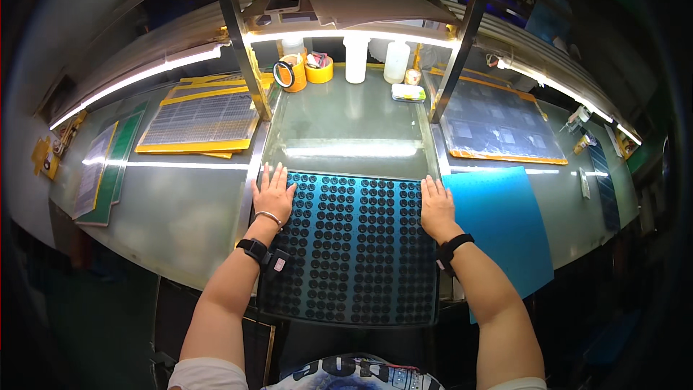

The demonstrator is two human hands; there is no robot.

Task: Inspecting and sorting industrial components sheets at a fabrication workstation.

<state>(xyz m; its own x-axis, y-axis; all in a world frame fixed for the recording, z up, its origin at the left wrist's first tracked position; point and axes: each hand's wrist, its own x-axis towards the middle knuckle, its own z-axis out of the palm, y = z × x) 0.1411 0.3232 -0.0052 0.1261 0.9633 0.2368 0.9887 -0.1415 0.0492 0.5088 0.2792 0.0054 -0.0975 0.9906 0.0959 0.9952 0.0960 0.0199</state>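
A dark sheet [357,245] with rows of round black shapes on a blue-green ground lies in front of me, its near edge by my body. My left hand [273,195] rests flat on its far left corner, fingers stretched out and pointing away. At the far right corner, my right hand [437,208] lies along the edge with its fingers extended. Neither hand grips anything. A plain blue sheet [502,224] lies just right of my right hand, partly behind my forearm.
Beyond the sheet is a glass work surface [346,119]. Orange tape rolls [320,71], a white bottle [356,60] and a translucent bottle [396,63] stand at its back. Stacked patterned sheets [198,119] lie left; a yellow-edged panel [498,119] lies right. Metal posts [244,43] flank the middle.
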